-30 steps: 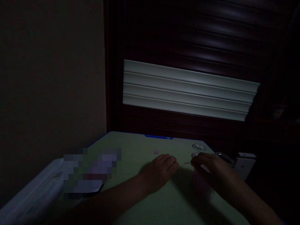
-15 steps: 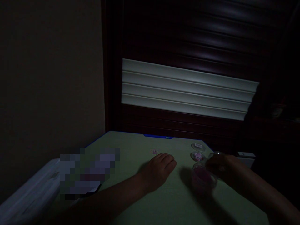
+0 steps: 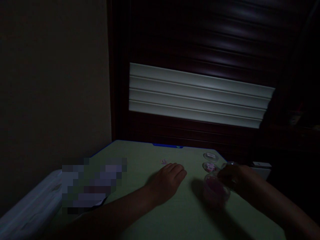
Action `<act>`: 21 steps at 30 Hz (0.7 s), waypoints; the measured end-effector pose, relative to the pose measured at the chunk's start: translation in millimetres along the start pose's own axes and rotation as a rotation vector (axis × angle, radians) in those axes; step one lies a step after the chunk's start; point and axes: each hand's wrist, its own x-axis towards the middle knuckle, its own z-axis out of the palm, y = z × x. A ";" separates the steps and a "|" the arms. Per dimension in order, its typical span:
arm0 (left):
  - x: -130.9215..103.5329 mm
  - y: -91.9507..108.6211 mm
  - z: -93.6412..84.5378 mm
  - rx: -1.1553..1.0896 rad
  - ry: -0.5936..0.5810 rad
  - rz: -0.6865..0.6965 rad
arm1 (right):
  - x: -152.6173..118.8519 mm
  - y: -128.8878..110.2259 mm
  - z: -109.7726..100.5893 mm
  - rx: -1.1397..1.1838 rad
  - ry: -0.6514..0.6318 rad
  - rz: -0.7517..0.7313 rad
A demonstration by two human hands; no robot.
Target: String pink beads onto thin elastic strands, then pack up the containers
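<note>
My left hand rests palm down on the green table, its fingers together and curled; whatever may be under them is hidden. Just beyond its fingertips lie small pinkish pieces. On the right, my right hand is closed at the rim of a clear round tub with pink contents. Its fingertips are too dark to show what they pinch. Behind the tub sit a small clear dish with pink and white pieces and a clear round lid with a white label.
The green table has a blue edge. Another clear round container is partly behind my right hand. At the left are a pixelated patch and a pale, plastic-like object. A white object stands beyond the right edge.
My right hand has shifted slightly left and its fingers have moved a little at the tub. My left hand stays almost in place.
</note>
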 end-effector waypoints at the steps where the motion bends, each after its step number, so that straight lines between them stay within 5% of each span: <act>1: -0.1 0.0 0.0 -0.004 -0.020 -0.021 | 1.0 -2.6 -0.5 0.007 0.024 -0.003; 6: -0.8 -0.5 1.3 -0.044 -0.123 -0.170 | 7.8 -21.0 6.0 0.018 0.124 -0.018; 13: -0.2 -1.9 1.4 -0.098 -0.140 -0.291 | 13.1 -47.2 16.2 -0.054 0.070 -0.058; 21: -8.8 -23.3 5.7 -0.032 -0.091 -0.580 | 15.7 -39.2 18.9 -0.027 0.085 -0.074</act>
